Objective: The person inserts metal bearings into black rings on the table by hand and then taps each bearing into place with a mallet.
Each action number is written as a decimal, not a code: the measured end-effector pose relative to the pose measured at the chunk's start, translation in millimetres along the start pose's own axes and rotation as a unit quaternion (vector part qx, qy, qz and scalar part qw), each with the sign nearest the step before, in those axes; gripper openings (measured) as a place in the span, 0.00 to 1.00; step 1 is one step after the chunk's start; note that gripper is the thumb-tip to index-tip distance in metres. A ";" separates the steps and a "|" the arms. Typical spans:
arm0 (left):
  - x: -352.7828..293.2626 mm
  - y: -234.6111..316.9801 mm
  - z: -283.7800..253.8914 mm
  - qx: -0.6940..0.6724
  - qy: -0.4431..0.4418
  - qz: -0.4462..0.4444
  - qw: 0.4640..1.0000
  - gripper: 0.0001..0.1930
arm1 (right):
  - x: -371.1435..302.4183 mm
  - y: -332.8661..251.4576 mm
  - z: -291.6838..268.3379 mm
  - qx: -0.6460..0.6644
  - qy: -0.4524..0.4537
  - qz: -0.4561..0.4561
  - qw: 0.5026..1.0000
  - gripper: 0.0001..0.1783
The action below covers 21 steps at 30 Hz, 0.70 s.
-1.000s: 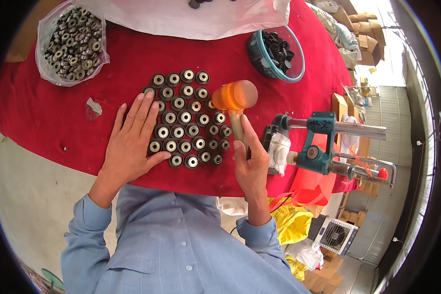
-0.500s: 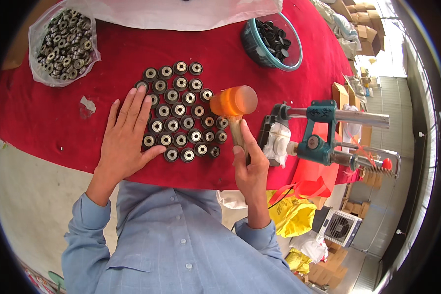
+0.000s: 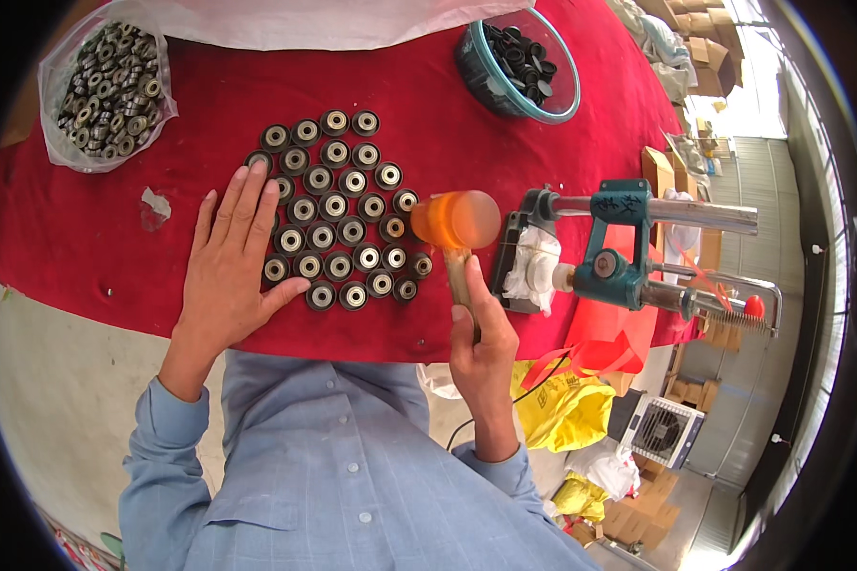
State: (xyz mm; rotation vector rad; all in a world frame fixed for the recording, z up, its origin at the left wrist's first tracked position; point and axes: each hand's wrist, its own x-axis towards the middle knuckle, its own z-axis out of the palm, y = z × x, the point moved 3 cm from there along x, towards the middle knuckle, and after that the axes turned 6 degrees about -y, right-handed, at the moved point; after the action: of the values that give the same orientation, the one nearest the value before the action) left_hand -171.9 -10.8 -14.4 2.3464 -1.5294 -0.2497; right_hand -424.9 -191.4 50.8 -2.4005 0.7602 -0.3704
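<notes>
My left hand (image 3: 227, 271) lies flat with fingers stretched along the left side of a cluster of black wheels (image 3: 332, 205), its fingertips over the outermost ones. Metal bearings are set in the centres of these wheels. A mallet (image 3: 457, 220) with a translucent orange head and a wooden handle is gripped in my right hand (image 3: 484, 347). Its index finger runs along the handle. The slightly blurred mallet head hangs at the cluster's right edge and hides part of it. Whether it touches a wheel I cannot tell.
A clear bag (image 3: 169, 103) of loose bearings stands far left on the red cloth (image 3: 428, 86). A teal-rimmed tub (image 3: 575, 100) of black parts is at the far right. Right of the mallet stands a green hand press (image 3: 622, 243). White sheeting (image 3: 305, 27) covers the back.
The mallet has shifted a little toward me and rightward relative to the wheels, covering one at the right edge. My left hand stays beside the cluster. The whole view has shifted slightly.
</notes>
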 end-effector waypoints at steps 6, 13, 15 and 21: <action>2.5 -0.8 1.2 0.000 0.014 0.004 1.000 0.57 | -12.3 12.2 -11.6 0.184 0.012 0.166 0.969 0.31; -1.5 -2.3 0.5 -0.001 0.005 -0.006 1.000 0.60 | -25.5 -13.8 -38.8 0.187 0.081 0.077 0.976 0.31; 0.7 -0.3 0.8 -0.001 0.007 -0.003 1.000 0.60 | -29.9 0.1 -25.7 0.206 0.094 0.071 0.971 0.31; -0.7 -0.1 1.0 -0.002 0.001 0.001 1.000 0.60 | -4.6 10.1 -5.1 0.078 -0.020 0.114 0.990 0.34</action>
State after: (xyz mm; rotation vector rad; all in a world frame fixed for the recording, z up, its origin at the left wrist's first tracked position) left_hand -172.4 -10.3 -15.4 2.3407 -1.5288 -0.2498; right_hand -435.1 -197.6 48.3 -2.1428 0.9398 -0.2776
